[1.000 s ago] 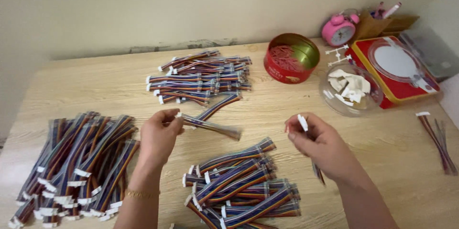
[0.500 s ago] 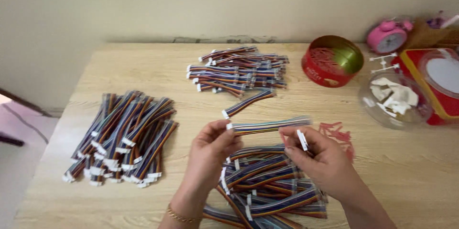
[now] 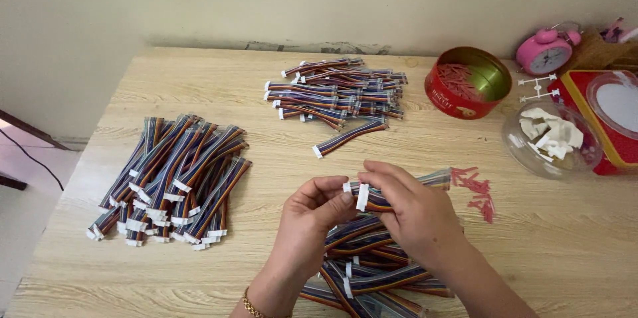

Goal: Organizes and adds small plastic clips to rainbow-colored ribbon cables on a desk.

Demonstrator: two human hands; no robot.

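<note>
both hands, left & right, pinch 1 rainbow ribbon cable w/ white plug end, fitting it; needs steady alignment above the tabletop.

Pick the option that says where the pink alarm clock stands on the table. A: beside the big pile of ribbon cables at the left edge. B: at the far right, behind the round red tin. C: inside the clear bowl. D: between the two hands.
B: the pink alarm clock stands at the far right by the wall, just beyond the round red tin.

Both hands raised mid-frame, close together; left hand fingers pinched, right hand fingers curled.
</note>
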